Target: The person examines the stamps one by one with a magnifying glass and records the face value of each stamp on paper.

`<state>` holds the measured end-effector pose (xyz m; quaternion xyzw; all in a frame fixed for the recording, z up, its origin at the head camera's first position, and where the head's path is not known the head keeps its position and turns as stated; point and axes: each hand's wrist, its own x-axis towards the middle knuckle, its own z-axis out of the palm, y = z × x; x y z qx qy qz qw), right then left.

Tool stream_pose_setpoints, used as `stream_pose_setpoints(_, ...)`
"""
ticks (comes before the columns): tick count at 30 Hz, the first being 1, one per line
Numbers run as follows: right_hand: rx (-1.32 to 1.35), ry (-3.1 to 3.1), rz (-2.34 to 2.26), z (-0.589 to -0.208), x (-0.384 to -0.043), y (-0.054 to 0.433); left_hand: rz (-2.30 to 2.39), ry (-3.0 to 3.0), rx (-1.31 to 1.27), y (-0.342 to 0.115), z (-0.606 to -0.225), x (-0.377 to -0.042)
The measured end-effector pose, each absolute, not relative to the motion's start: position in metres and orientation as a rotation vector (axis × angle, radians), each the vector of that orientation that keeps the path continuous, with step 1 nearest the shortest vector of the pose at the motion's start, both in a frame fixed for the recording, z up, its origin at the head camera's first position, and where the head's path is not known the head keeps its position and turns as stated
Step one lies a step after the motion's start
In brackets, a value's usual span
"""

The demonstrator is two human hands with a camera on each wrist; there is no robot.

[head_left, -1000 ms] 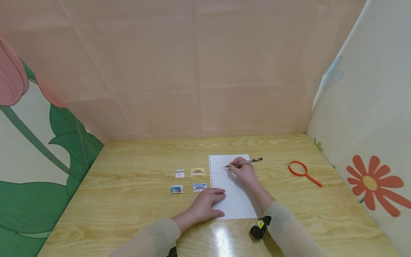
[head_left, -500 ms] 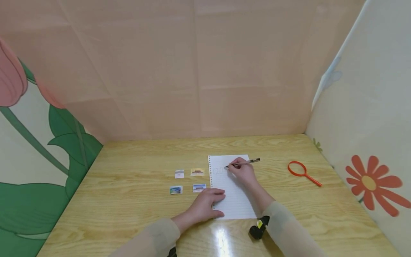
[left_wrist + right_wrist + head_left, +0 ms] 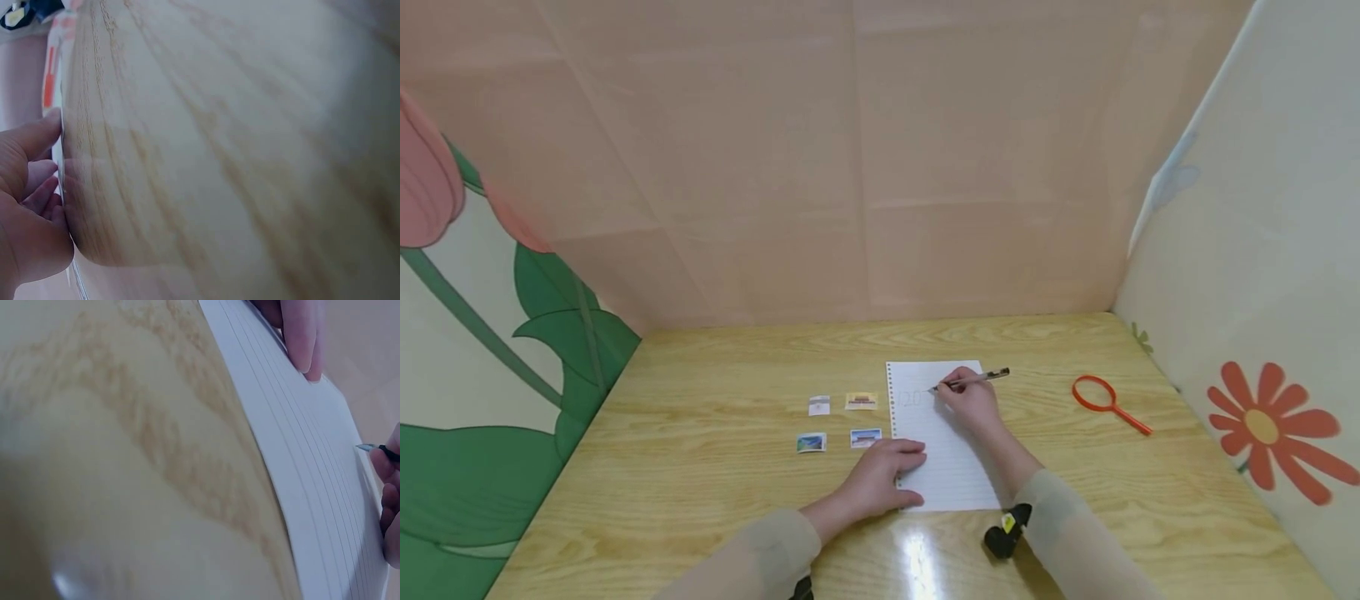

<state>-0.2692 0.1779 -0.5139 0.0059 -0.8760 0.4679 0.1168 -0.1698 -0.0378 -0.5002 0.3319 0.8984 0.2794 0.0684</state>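
A lined sheet of paper (image 3: 951, 475) with punched holes down its left edge lies on the table. My right hand (image 3: 973, 407) pinches a pen (image 3: 991, 375), whose tip is at the upper part of the sheet, beside faint written figures. In the right wrist view the pen's pointed tip (image 3: 364, 447) shows between the fingers, close to the paper. Over the sheet's lower left edge rests my left hand (image 3: 880, 477), its fingers extended and the thumb spread apart. In the left wrist view that hand (image 3: 31, 206) lies low against the tabletop.
Several stamp-sized pictures lie left of the sheet: a pale one (image 3: 819, 406), a yellow one (image 3: 861, 402), a green-blue one (image 3: 812, 442) and a blue-bordered one (image 3: 866, 437) by the left hand. A red magnifying glass (image 3: 1129, 419) lies at the right on the wooden table (image 3: 715, 400).
The pen tip has shifted a little right across the sheet, and the pen's tilt has varied slightly. My left hand, the pictures and the magnifying glass have stayed in place.
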Motion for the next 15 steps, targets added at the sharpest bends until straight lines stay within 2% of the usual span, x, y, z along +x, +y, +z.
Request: stream_pose_setpoints(15,0.093,-2.581,1.419,-0.5137,-0.2643,0.1731,0.846,2.703,0.994,-0.0373,-0.4986,-0.17)
